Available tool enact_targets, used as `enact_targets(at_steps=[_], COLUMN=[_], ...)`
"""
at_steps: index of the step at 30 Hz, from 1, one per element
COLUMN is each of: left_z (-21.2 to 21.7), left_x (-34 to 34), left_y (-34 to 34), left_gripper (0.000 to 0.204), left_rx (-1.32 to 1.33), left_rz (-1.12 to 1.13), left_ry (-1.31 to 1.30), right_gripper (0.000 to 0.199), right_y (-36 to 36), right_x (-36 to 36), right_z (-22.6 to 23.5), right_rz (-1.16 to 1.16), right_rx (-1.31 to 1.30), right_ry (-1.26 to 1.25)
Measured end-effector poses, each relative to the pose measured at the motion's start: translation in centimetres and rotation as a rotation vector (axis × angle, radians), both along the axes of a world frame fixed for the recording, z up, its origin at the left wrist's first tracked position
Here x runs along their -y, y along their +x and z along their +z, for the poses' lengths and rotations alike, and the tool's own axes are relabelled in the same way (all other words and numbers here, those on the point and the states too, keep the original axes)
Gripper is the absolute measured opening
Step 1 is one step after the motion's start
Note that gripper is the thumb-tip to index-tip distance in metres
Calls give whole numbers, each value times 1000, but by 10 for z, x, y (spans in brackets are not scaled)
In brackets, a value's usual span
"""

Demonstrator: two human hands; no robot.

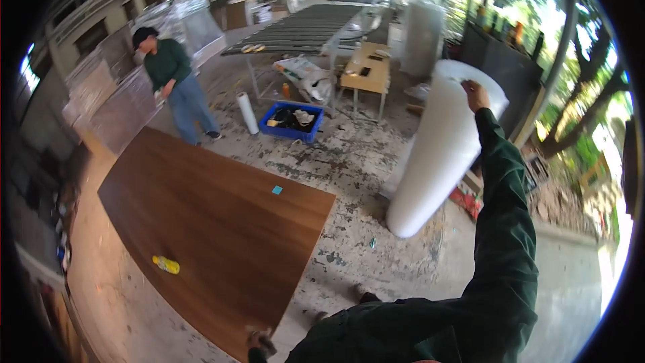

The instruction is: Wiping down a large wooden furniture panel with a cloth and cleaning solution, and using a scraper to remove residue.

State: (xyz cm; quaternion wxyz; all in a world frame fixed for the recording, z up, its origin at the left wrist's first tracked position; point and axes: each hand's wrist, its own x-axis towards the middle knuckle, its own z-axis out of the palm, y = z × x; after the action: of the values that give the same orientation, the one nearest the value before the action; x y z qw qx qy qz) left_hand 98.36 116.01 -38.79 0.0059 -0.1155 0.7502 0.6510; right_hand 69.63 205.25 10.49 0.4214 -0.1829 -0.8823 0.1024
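Note:
A tall roll of translucent white bubble wrap (437, 154) stands tilted on the floor to my right. At its top end my right hand (476, 95) is closed, fingers curled at the middle of the roll. A large brown wood-grain board (222, 228) spreads out at my left. My left hand (261, 343) is low in the view by the board's near corner, blurred, so its fingers cannot be made out. On the board lie a yellow bottle (166, 265) and a small light-blue square (277, 190).
Another person (171, 81) stands beyond the board's far end. A blue crate (292, 121) with dark items sits ahead, beside a white upright roll (247, 113). Farther back are a small wooden table (365, 70), a slatted rack (289, 30) and another large wrap roll (422, 37).

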Motion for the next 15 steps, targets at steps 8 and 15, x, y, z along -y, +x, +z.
enact_targets(at_steps=[8, 15], left_z=[25, 17], left_x=[-70, -120], left_y=[181, 314], left_gripper=[16, 27], left_rx=[452, 494], left_rz=[1008, 1254], left_ry=[1032, 374], right_gripper=[32, 11], right_y=[-119, -130], right_x=[-256, -256], right_z=[-34, -34], right_rz=[156, 409], right_rx=[683, 543], right_ry=[525, 347])
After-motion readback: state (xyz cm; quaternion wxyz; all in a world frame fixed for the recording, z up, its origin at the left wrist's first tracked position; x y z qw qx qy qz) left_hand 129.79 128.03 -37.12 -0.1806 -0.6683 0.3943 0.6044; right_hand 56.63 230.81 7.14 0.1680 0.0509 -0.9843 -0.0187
